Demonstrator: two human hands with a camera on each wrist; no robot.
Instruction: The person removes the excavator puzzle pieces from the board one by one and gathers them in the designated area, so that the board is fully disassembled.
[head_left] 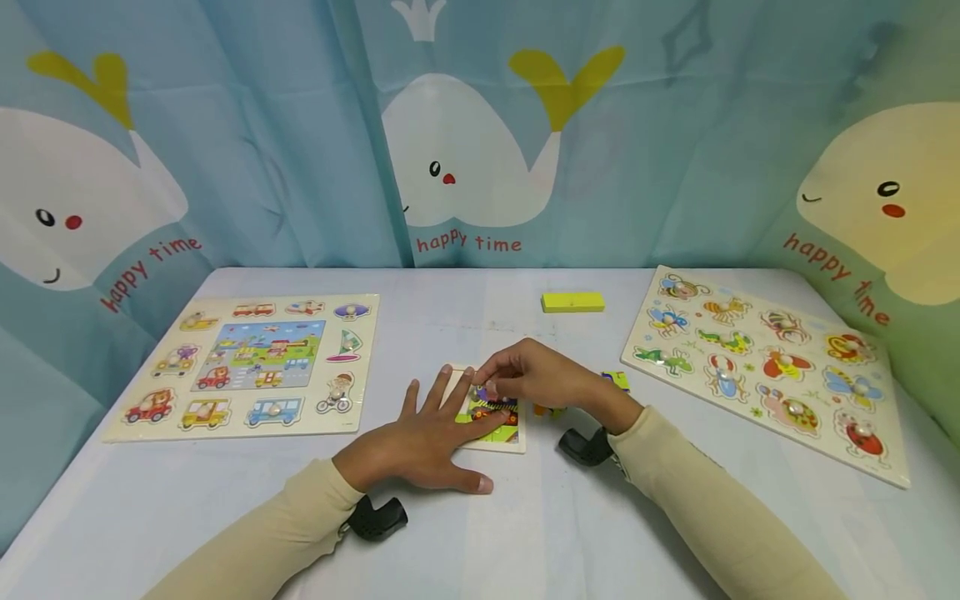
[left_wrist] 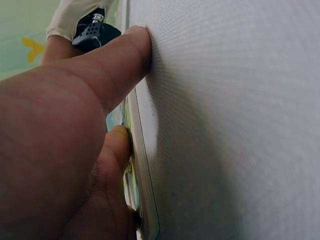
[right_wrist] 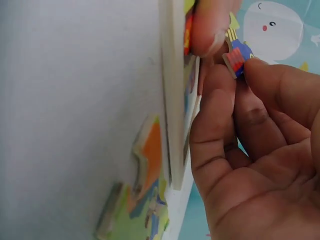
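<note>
A small jigsaw board (head_left: 523, 435) with a pale rim lies on the table in front of me; its colourful picture is partly covered by both hands. My left hand (head_left: 427, 442) is spread flat, fingers on the board and thumb on the cloth beside it. In the left wrist view the board's edge (left_wrist: 142, 165) runs below the fingers. My right hand (head_left: 543, 377) pinches a puzzle piece (right_wrist: 238, 57), blue, red and yellow, between thumb and fingers over the board's upper part. Loose puzzle pieces (right_wrist: 151, 155) lie right of the board, partly under the right wrist.
A vehicle peg puzzle (head_left: 348, 421) lies at left, an insect peg puzzle (head_left: 750, 354) at right. Toward the back is a yellow-green block (head_left: 572, 302). Another loose piece (head_left: 617, 380) sits beyond the right wrist. A whale-print curtain (head_left: 300, 167) stands behind the table.
</note>
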